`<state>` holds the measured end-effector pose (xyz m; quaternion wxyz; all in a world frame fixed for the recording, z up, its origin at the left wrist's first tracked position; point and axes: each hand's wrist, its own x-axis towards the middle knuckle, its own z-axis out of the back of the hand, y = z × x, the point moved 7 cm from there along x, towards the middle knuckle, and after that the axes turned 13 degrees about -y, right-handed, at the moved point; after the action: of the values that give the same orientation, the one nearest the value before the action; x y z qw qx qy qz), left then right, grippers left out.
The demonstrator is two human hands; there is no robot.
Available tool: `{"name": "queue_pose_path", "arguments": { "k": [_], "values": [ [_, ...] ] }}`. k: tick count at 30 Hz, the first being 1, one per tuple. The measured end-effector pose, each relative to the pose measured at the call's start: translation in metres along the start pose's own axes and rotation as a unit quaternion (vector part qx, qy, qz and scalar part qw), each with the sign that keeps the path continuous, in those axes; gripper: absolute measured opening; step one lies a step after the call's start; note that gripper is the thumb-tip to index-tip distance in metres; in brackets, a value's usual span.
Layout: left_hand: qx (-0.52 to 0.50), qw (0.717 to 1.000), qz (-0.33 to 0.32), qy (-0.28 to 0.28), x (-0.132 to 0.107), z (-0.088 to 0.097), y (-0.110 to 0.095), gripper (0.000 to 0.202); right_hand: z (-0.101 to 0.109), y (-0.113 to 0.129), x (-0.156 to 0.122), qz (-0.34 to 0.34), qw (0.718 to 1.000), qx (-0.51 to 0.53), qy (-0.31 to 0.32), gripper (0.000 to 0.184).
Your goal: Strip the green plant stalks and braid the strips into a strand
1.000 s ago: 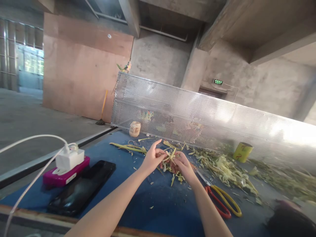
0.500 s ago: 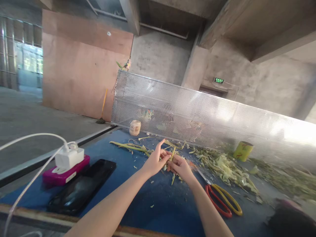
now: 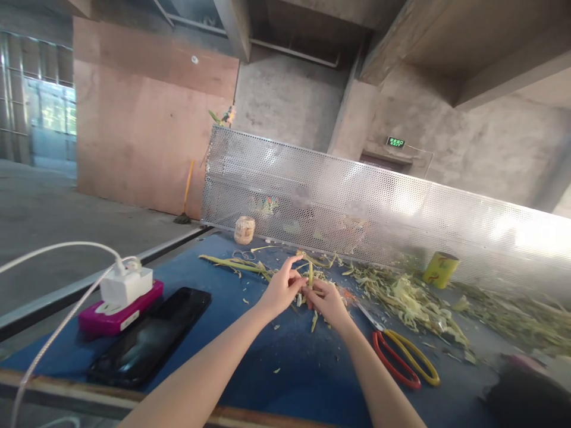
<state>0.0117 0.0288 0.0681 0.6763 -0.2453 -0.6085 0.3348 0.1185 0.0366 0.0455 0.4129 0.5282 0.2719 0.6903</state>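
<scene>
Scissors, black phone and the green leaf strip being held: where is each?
scissors (image 3: 380,336), head view, where the red and yellow handles meet.
black phone (image 3: 149,339), head view, middle of its screen.
green leaf strip (image 3: 310,273), head view, its upright end.

Left hand (image 3: 280,290) and right hand (image 3: 329,300) are bare, the slim forearms (image 3: 209,365) too (as far as shows).

The left arm (image 3: 209,368) and right arm (image 3: 379,380) are extended forward, angled inward; the left hand (image 3: 281,290) and right hand (image 3: 329,300) are held together, fingers pinched.
</scene>
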Motion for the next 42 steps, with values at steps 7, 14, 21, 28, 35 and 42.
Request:
{"name": "queue_pose_path", "arguments": {
  "k": [7, 14, 21, 28, 35, 42],
  "values": [
    [-0.074, 0.995, 0.059, -0.020, 0.004, 0.007, 0.007, 0.042, -0.005, -0.003, -0.002, -0.026, 0.999, 0.040, 0.023, 0.026],
    [-0.057, 0.996, 0.066, -0.031, 0.003, 0.006, 0.011, 0.045, -0.008, -0.011, 0.000, -0.070, 0.991, 0.104, 0.046, 0.038],
    [0.015, 0.998, 0.035, 0.045, -0.007, -0.003, 0.004, 0.076, -0.002, -0.016, 0.004, -0.075, 0.980, 0.183, 0.024, 0.035],
    [-0.007, 0.995, 0.052, 0.090, -0.011, -0.013, 0.011, 0.082, 0.002, -0.014, 0.004, -0.075, 0.989, 0.130, 0.002, 0.034],
    [-0.144, 0.975, 0.144, 0.092, -0.010, -0.018, 0.013, 0.087, 0.012, -0.007, 0.006, -0.040, 0.992, 0.101, -0.062, 0.033],
    [-0.088, 0.993, 0.043, 0.062, -0.009, -0.023, 0.005, 0.082, 0.013, -0.014, 0.005, -0.088, 0.970, 0.159, -0.163, 0.041]
  ]
}}
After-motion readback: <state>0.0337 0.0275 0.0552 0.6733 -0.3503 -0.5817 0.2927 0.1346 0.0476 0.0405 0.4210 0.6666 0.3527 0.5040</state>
